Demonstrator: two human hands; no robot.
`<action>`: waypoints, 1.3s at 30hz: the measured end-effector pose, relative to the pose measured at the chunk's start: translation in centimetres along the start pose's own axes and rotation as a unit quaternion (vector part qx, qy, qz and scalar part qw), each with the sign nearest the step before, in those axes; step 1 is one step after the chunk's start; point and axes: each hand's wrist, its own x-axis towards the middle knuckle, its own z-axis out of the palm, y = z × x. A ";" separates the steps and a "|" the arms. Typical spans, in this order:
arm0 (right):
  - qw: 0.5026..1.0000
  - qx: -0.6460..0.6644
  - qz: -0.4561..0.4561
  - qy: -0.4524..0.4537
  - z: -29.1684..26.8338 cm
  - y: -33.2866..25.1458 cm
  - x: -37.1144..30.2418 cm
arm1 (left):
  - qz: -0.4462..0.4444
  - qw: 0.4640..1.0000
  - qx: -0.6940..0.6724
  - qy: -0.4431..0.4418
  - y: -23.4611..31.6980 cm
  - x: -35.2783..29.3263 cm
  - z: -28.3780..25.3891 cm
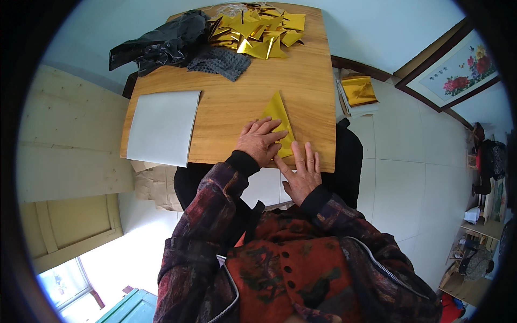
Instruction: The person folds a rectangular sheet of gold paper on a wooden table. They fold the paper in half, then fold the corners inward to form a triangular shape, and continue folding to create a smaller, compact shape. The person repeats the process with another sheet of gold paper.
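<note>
gold triangle under two hands at the surface's near edge

the clock is read from the middle of the wooden surface (231, 107), with twelve at its far edge. the gold triangle (279, 111) lies flat at four o'clock, its sharp tip pointing to twelve and its lower end near the close edge. the left hand (258, 141) rests over its left side, fingers loosely spread and reaching toward two o'clock. the right hand (302, 172) sits at the lower right corner, fingers wide, one angled to eleven o'clock near the left hand's fingers; whether that fingertip touches the triangle, i cannot tell.

at one o'clock, by the far edge, lies a heap of shiny gold pieces (258, 32), many of them pointed. a crumpled black plastic bag (167, 46) lies at ten o'clock, and a dark grey textured cloth (221, 62) just beside it at eleven. a silver-grey sheet (161, 126) lies flat at eight o'clock. beyond the surface, at three o'clock, a gold sheet (359, 90) tops a low stack; farther out that way leans a framed flower picture (458, 72).
</note>
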 end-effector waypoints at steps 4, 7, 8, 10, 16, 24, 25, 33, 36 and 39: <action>1.000 -0.029 0.007 0.009 0.8 -0.3 0.1 | 0.004 1.000 0.002 0.006 -0.2 0.2 0.3; 0.998 -0.056 0.013 0.002 1.3 -0.8 0.3 | 0.006 1.000 0.000 0.013 -0.2 0.1 0.5; 0.998 -0.068 0.013 0.008 1.5 -1.1 0.5 | 0.009 1.000 0.003 0.017 -0.2 0.1 0.5; 0.998 -0.065 0.017 0.006 1.1 -1.5 0.7 | 0.011 1.000 0.007 0.019 -0.2 0.1 0.4; 0.996 0.083 0.007 0.009 -2.2 -0.1 -0.8 | 0.012 1.000 0.004 0.020 -0.3 0.1 0.2; 0.963 0.220 0.063 0.141 -3.4 2.7 -2.0 | 0.018 1.000 0.003 0.025 -0.3 0.2 0.6; 0.954 0.266 0.075 0.116 -3.2 2.6 -2.1 | 0.015 1.000 0.005 0.017 -0.3 0.2 0.6; 0.929 0.356 0.096 0.032 -2.4 2.6 -2.2 | 0.008 1.000 0.002 -0.014 -0.4 -0.2 0.6; 0.859 0.489 0.151 -0.026 -2.7 2.3 -2.1 | 0.003 1.000 0.013 -0.027 -0.4 -0.1 0.5; 0.799 0.568 0.181 -0.082 -3.0 2.1 -1.3 | -0.002 0.999 0.017 -0.029 -0.2 -0.2 0.4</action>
